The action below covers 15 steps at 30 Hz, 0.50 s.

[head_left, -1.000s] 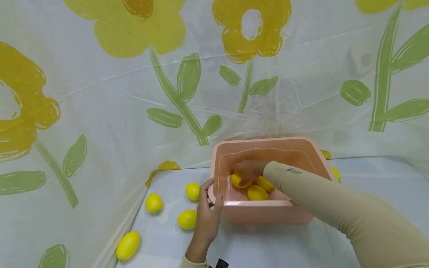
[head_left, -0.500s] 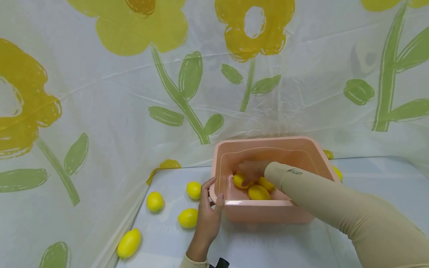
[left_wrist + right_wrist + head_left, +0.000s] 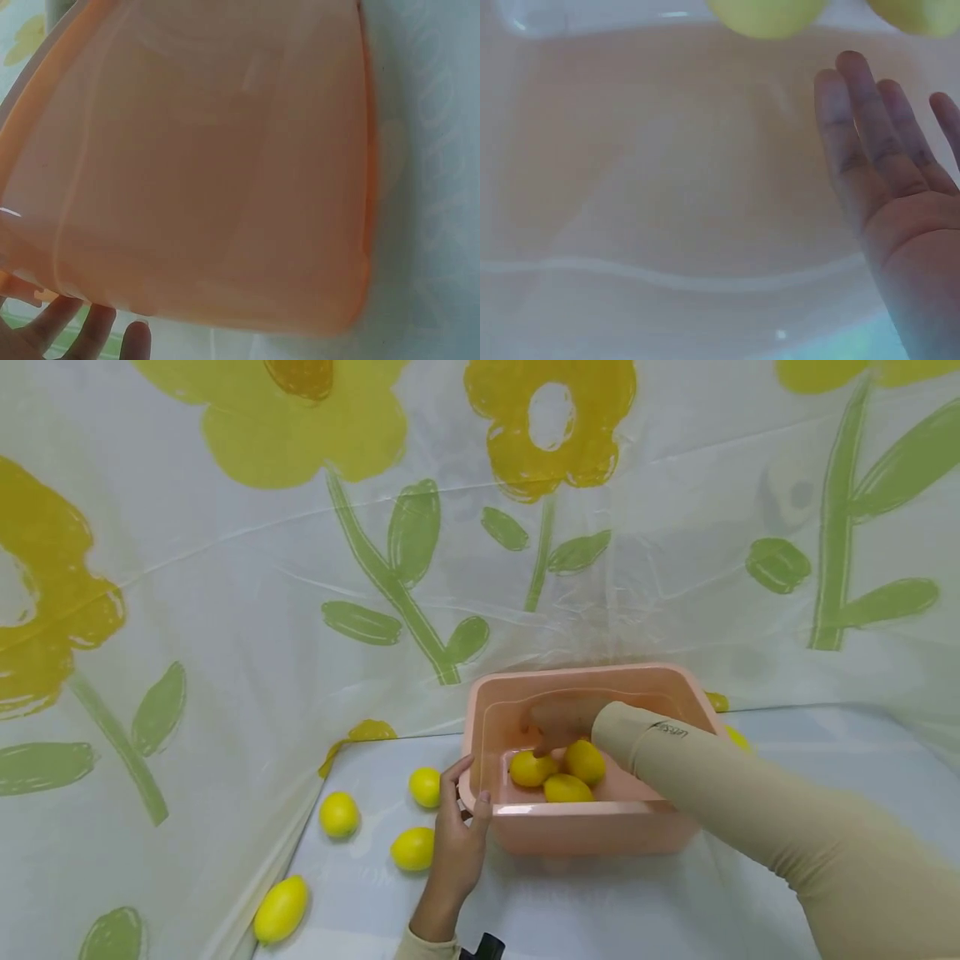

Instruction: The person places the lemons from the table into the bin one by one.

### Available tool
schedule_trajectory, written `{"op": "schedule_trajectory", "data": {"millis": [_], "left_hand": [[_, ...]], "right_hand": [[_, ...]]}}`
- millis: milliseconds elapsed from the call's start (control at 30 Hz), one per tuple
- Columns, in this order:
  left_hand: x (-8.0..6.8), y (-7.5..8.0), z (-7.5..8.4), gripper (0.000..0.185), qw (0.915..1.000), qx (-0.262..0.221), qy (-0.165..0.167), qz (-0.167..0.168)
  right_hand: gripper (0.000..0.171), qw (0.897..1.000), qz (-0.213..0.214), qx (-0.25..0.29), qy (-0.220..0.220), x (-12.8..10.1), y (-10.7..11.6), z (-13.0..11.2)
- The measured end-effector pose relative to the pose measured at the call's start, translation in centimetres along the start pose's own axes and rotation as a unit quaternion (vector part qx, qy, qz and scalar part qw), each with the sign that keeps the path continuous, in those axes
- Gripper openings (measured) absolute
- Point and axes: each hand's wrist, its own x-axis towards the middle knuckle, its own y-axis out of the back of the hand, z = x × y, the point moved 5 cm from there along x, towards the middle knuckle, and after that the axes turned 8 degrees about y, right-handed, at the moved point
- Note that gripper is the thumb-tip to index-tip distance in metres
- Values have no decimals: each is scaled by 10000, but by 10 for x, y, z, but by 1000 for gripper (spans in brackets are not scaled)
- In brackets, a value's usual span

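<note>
A near-left lemon (image 3: 281, 910) is lying on the pale work surface (image 3: 555, 918). A black fitting (image 3: 489, 947) is showing at the left wrist. The left hand (image 3: 456, 853) is gripping the pink basin (image 3: 592, 835) by its near-left corner, the thumb lying at the front and the fingers at the left side. Just left of this hand, a second lemon (image 3: 412, 849), a third lemon (image 3: 339, 815) and a fourth lemon (image 3: 425, 787) are resting on the surface.

The basin is standing upright and is containing a front lemon (image 3: 567, 788), an inner left lemon (image 3: 531, 769) and an inner right lemon (image 3: 585, 763), grouped closely. The right hand (image 3: 564, 720) is reaching inside, over the inner left lemon, and is keeping its fingers extended; whether it is touching the fruit cannot be told. A beige sleeve (image 3: 720, 793) is crossing the basin's right part.

A partly hidden lemon (image 3: 738, 739) is lying beyond the basin's right end. A flower-printed sheet (image 3: 247, 610) is hanging behind.
</note>
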Motion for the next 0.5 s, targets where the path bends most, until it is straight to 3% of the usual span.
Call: {"op": "schedule_trajectory", "data": {"millis": [33,100,133,167,200,300,500], "left_hand": [[0,0,0,53,10000,9,-8,8],[0,0,1,53,10000,32,-46,8],[0,0,1,54,10000,41,-62,-6],[0,0,2,54,10000,45,-58,-8],[0,0,2,55,10000,50,-78,-19],[-1,0,3,56,9999,52,-128,-31],[-1,2,2,54,9999,80,-153,12]], "right_hand": [[22,9971,-370,-485,-453,14,1,1],[29,9835,-500,-1698,383,38,3,3],[35,9803,-505,-1841,506,42,4,1],[37,9682,-510,-2299,843,45,6,-4],[40,9630,-484,-2472,953,44,8,-8],[38,9585,-393,-2640,998,33,17,-25],[42,9700,-403,-2159,1039,1,35,-51]]}}
